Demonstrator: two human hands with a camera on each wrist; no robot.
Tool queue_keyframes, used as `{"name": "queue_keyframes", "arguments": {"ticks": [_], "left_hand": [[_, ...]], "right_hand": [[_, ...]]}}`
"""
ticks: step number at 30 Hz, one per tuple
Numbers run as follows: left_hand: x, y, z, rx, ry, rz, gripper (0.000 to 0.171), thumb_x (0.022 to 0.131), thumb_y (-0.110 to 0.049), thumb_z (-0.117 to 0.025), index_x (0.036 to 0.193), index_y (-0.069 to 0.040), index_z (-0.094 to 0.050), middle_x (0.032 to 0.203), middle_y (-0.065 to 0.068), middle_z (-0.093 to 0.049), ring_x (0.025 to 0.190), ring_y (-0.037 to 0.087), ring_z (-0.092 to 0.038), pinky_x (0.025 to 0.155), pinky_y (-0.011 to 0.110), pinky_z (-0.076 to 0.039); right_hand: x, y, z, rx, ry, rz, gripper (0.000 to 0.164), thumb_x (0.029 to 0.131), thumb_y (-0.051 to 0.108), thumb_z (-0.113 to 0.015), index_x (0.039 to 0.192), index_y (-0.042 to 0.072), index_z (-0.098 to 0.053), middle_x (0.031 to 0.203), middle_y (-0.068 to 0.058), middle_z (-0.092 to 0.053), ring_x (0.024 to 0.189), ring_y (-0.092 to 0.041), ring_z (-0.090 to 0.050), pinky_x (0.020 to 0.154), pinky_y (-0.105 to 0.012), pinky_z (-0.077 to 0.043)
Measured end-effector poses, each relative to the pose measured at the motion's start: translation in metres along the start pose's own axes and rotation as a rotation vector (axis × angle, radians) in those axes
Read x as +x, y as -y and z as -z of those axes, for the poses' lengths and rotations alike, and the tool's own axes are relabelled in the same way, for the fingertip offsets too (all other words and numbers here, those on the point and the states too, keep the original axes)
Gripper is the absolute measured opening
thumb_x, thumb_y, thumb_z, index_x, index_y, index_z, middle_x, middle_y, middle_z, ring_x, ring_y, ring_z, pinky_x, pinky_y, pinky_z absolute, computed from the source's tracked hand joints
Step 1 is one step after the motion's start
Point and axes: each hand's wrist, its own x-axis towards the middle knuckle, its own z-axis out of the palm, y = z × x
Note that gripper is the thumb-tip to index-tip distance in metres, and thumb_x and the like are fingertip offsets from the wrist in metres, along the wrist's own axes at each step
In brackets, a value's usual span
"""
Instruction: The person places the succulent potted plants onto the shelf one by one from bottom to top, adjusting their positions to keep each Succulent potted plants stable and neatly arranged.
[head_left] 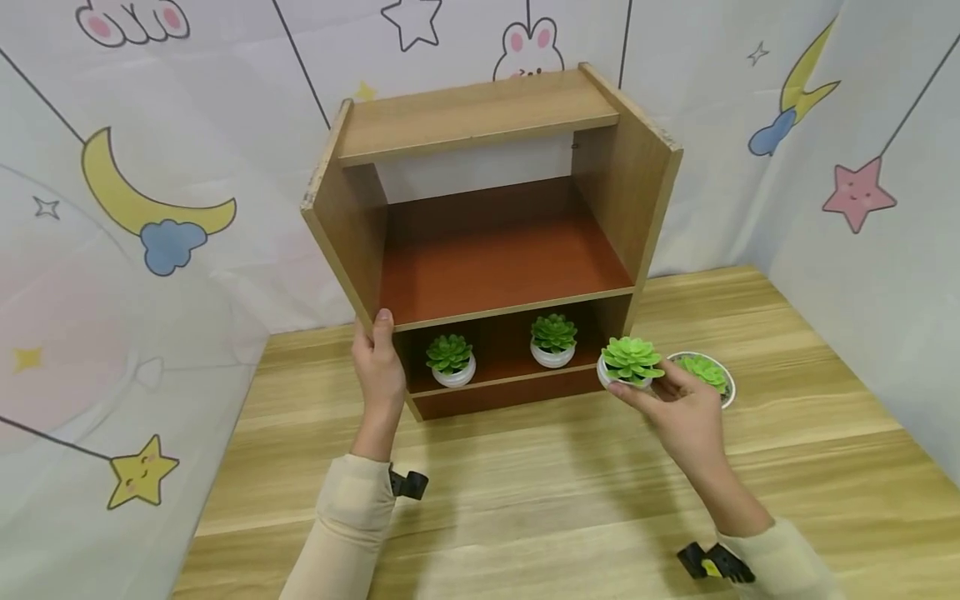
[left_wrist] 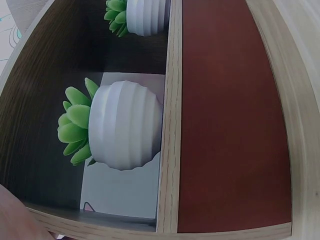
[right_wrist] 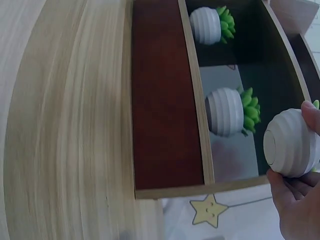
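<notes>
In the head view my right hand (head_left: 686, 417) grips a potted succulent (head_left: 632, 360) by its white ribbed pot, just off the right front corner of the wooden shelf (head_left: 480, 308). The right wrist view shows the thumb and fingers around the white pot (right_wrist: 290, 142). My left hand (head_left: 378, 362) holds the shelf's left side panel, thumb on its front edge. On the lower shelf stand two more succulents in white pots, a left succulent (head_left: 452, 360) and a right succulent (head_left: 553, 340). Behind my right hand another green succulent (head_left: 705, 372) is partly hidden.
A white dish with a patterned rim (head_left: 729, 392) lies on the wood-grain table (head_left: 525, 500) right of the shelf. The shelf's upper compartment (head_left: 495, 258) has a reddish-brown floor. A printed cloth (head_left: 225, 308) hangs behind and at the sides.
</notes>
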Motion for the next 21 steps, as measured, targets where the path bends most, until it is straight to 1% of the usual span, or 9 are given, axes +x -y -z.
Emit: {"name": "queue_keyframes", "arguments": {"ticks": [6,7,13,16,21], "left_hand": [[-0.007,-0.028,-0.005,0.001,-0.006,0.005,0.046,0.101,-0.017,-0.046,0.139,0.008,-0.047,0.139,0.021,-0.049,0.130,0.027,-0.041,0.107,0.040,-0.032],[-0.006,-0.025,-0.005,0.002,-0.012,0.004,0.046,0.101,-0.019,-0.046,0.138,0.007,-0.048,0.138,0.020,-0.050,0.130,0.026,-0.042,0.106,0.040,-0.032],[0.002,0.007,-0.001,0.006,-0.032,-0.013,0.048,0.100,-0.032,-0.050,0.135,0.000,-0.054,0.133,0.011,-0.055,0.125,0.020,-0.046,0.103,0.039,-0.034],[0.002,0.006,-0.001,0.013,-0.035,-0.020,0.048,0.099,-0.033,-0.051,0.134,0.000,-0.055,0.131,0.011,-0.056,0.122,0.020,-0.047,0.102,0.039,-0.035],[0.001,0.005,-0.001,0.014,-0.039,-0.028,0.046,0.099,-0.031,-0.050,0.131,0.001,-0.055,0.129,0.012,-0.057,0.120,0.021,-0.048,0.100,0.038,-0.036]], "right_hand": [[-0.003,0.004,-0.013,0.020,0.005,0.015,0.054,0.072,0.016,-0.090,0.122,0.005,-0.070,0.117,-0.011,-0.067,0.109,-0.017,-0.063,0.085,-0.023,-0.050],[-0.003,0.005,-0.014,0.024,0.004,0.019,0.054,0.072,0.016,-0.090,0.121,0.005,-0.070,0.118,-0.011,-0.067,0.109,-0.017,-0.063,0.086,-0.023,-0.050],[-0.006,0.010,-0.022,0.058,-0.018,0.069,0.049,0.073,0.011,-0.089,0.119,0.006,-0.072,0.117,-0.010,-0.067,0.110,-0.016,-0.062,0.089,-0.024,-0.049],[-0.006,0.011,-0.025,0.064,-0.026,0.093,0.047,0.073,0.009,-0.089,0.117,0.006,-0.073,0.114,-0.009,-0.068,0.110,-0.015,-0.063,0.091,-0.025,-0.048],[-0.007,0.013,-0.030,0.071,-0.031,0.098,0.048,0.072,0.008,-0.089,0.117,0.006,-0.073,0.113,-0.009,-0.068,0.108,-0.014,-0.063,0.091,-0.025,-0.048]]}}
